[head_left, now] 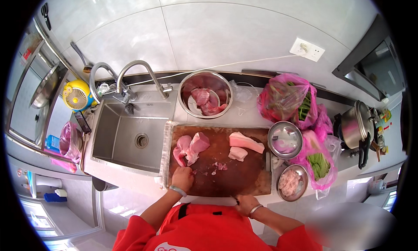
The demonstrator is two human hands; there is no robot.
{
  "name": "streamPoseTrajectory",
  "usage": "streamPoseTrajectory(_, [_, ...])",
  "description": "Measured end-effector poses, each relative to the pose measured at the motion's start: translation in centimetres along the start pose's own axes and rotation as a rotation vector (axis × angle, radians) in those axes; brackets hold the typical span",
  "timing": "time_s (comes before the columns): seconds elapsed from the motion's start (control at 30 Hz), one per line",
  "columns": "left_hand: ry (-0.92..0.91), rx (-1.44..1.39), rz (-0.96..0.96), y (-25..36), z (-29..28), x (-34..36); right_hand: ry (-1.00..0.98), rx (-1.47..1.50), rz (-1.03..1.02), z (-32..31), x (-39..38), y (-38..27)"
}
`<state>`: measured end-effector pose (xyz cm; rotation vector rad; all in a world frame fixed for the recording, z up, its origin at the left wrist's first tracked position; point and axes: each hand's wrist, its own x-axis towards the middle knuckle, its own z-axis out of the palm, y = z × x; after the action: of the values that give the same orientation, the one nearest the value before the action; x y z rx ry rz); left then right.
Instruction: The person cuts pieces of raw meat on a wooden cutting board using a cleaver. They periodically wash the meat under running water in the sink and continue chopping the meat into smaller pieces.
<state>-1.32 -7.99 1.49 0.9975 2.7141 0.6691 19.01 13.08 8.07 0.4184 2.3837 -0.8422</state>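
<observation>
In the head view, the raw lean meat (198, 145) lies at the left of the brown cutting board (252, 178), its lower tip touched by the left hand (183, 178); those fingers are bent inward, though whether they pinch the meat or merely rest on it cannot be told. The right hand (247, 205), at the board's near edge, has its fingers drawn narrow around a slim dark object (237, 201), perhaps a handle; no blade can be made out. For good control, the meat is best steadied with fingertips tucked back, and any edge in the right hand kept angled away from the left and from the red clothing (209, 229) just below. Bare wood extends between the hands, broken only by small scraps (221, 166), and offers the freest path. Farther right, a fatty slab (247, 143) and a pale chunk (237, 154) limit travel. The board's left side meets a light cloth (166, 155), with the sink (117, 140) beyond; its right side is bounded by a steel bowl (285, 154) and a bowl of pale meat (303, 176), where a wide elbow could knock a rim.
</observation>
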Motion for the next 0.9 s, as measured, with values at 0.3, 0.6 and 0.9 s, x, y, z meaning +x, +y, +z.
streamPoseTrajectory(0.3, [-0.378,-1.113,-0.537,0.7,-1.3,1.9,0.099,0.048,0.192,-0.2,0.3,-0.2])
streamPoseTrajectory(0.6, [-0.385,-1.236,-0.718,3.9,1.6,2.6,0.139,0.163,0.173,1.1,-0.3,-0.9])
streamPoseTrajectory(0.9, [-0.070,-0.297,-0.166,3.1,-0.2,0.0,0.209,0.198,0.146,2.5,0.0,-1.0])
